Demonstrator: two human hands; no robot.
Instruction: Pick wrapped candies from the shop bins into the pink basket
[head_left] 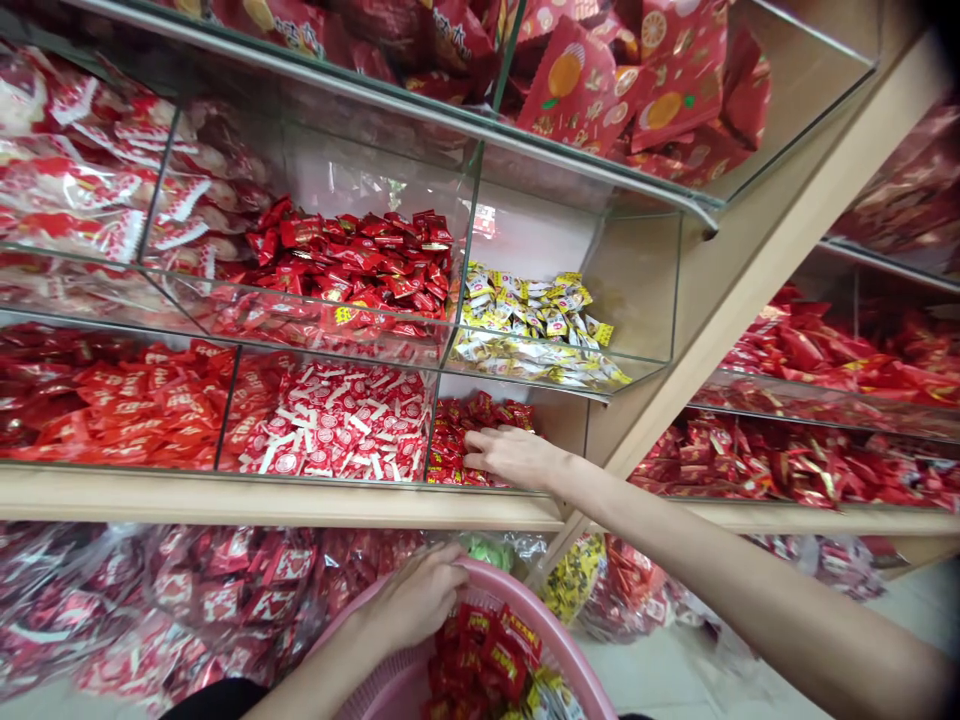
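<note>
The left hand (pixel 429 592) clasps a pink basket (pixel 561 630) at six o'clock as the right hand (pixel 514 455), grip unclear, rests among red-wrapped candies (pixel 448 440) at the basket's twelve, where overgrabbing could spill some.

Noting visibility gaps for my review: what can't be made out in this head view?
All in the head view:
Right hand: whether it grips any red packets, hidden by its fingers.
Pink basket: near side, cut off by the bottom edge.
Yellow-and-white wrappers: lettering, too small.
</note>
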